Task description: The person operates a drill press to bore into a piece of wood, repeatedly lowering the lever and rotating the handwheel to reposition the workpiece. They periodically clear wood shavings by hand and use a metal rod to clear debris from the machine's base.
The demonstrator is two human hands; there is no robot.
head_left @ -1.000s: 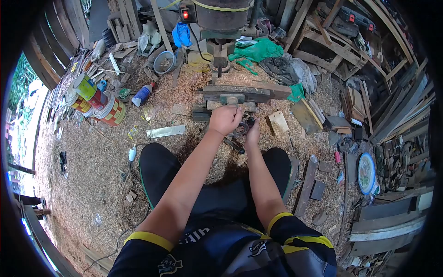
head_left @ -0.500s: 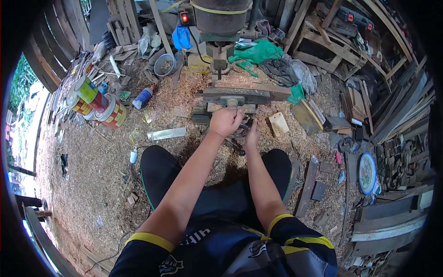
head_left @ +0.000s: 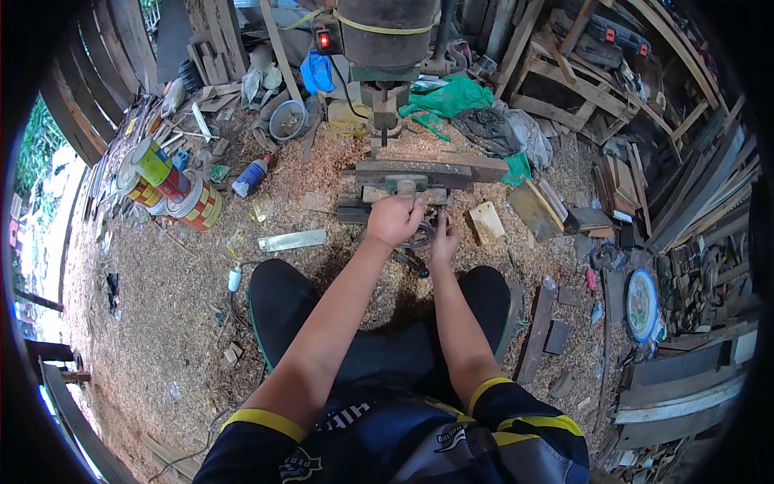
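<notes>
My left hand (head_left: 393,220) is closed in a fist just in front of the vise (head_left: 405,184); what lies inside it is hidden. Curled at the right rim of a metal handwheel (head_left: 421,235) is my right hand (head_left: 443,242), partly hiding the rim. A black-knobbed crank handle (head_left: 422,273) sticks out below the wheel. Clamped across the vise lies a long wooden board (head_left: 443,173), its pale end to the right. Above and behind it, a drill bit (head_left: 384,135) points down from the drilling machine (head_left: 383,40).
Wood shavings cover the floor (head_left: 177,298). Paint cans (head_left: 193,202), a blue spray can (head_left: 251,177) and a metal strip (head_left: 293,240) are on the left. A pale wood block (head_left: 487,223), dark boards (head_left: 535,335) and a round dish (head_left: 642,305) lie right. A red switch light glows (head_left: 324,39).
My right hand has shifted slightly at the wheel, its fingers now more curled. My left hand stays nearly in place. The crank knob and board look almost unchanged.
</notes>
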